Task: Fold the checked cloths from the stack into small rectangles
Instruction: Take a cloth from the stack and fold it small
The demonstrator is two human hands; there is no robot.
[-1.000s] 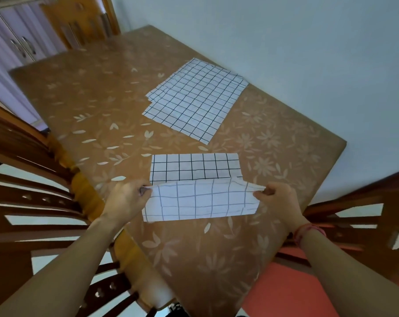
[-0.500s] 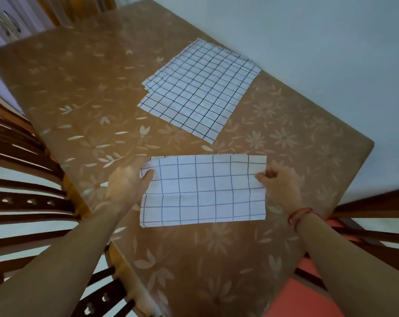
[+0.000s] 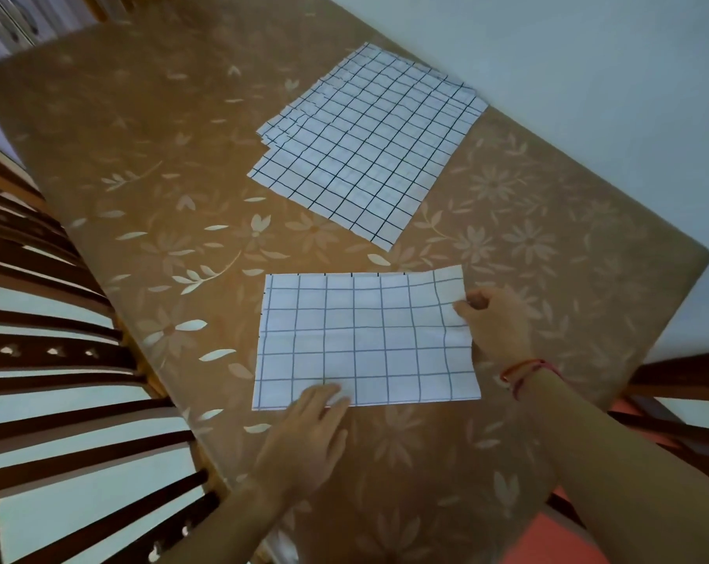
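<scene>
Since half a second earlier the left hand (image 3: 304, 437) had slid from the far-left corner of the folded cloth (image 3: 365, 339) down to its near edge, and the flap that was in the air a second earlier now lay closed. That hand's fingers (image 3: 328, 394) rested straight and together, pressing the near edge flat on the table (image 3: 141, 156). The right hand (image 3: 495, 323) stayed at the right edge, its fingers (image 3: 464, 309) curled and pinching the cloth near the far-right corner, which stood a little lifted. The cloth lay on the near part of the table, apart from the stack (image 3: 369, 144), which sat farther off toward the wall side. By my reading the first fold was finished and the second was about to start: the right edge would need carrying across to the left edge, corners matched, while the left hand kept the cloth from sliding. By count there were one cloth being worked and one stack; staggered edges at the stack's left showed several cloths, but how many could not be told. No finished small rectangle was in view.
</scene>
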